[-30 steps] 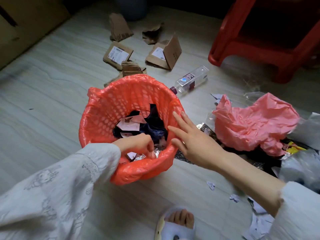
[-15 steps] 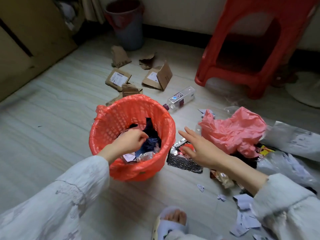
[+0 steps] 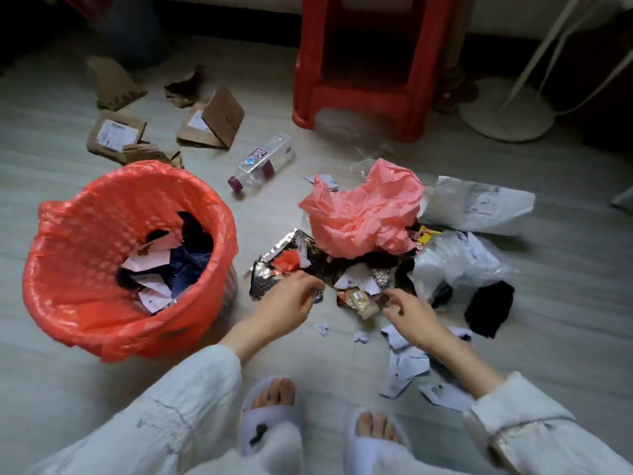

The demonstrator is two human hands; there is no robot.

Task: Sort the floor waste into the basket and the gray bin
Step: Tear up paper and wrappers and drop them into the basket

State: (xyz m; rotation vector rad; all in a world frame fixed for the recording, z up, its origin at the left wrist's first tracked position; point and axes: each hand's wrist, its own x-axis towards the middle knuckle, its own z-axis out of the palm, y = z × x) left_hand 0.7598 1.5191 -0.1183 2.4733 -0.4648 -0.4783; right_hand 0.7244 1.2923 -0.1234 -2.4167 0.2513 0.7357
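The basket (image 3: pixel 85 303), lined with an orange-red bag, stands at the left and holds paper scraps and dark cloth. The gray bin (image 3: pixel 133 32) is dim at the far top left. A waste pile lies to the right: a crumpled foil wrapper (image 3: pixel 270 269), a pink plastic bag (image 3: pixel 363 214), a snack wrapper (image 3: pixel 359 301) and torn paper scraps (image 3: pixel 404 368). My left hand (image 3: pixel 287 306) hovers at the foil wrapper's near edge, its fingers curled down onto it. My right hand (image 3: pixel 407 313) is beside the snack wrapper, fingers loosely curled, with nothing visibly held.
A plastic bottle (image 3: pixel 263 162) and several cardboard pieces (image 3: pixel 212 121) lie behind the basket. A red stool (image 3: pixel 370 97) and a white fan base (image 3: pixel 507 111) stand at the back. A white mailer bag (image 3: pixel 479 207), clear plastic (image 3: pixel 455 262) and a black scrap (image 3: pixel 489 308) lie at the right. My slippered feet (image 3: pixel 270 409) are in front.
My left hand has come out of the basket and moved right to the foil wrapper. My right hand has shifted to the snack wrapper. The view has turned toward the pile.
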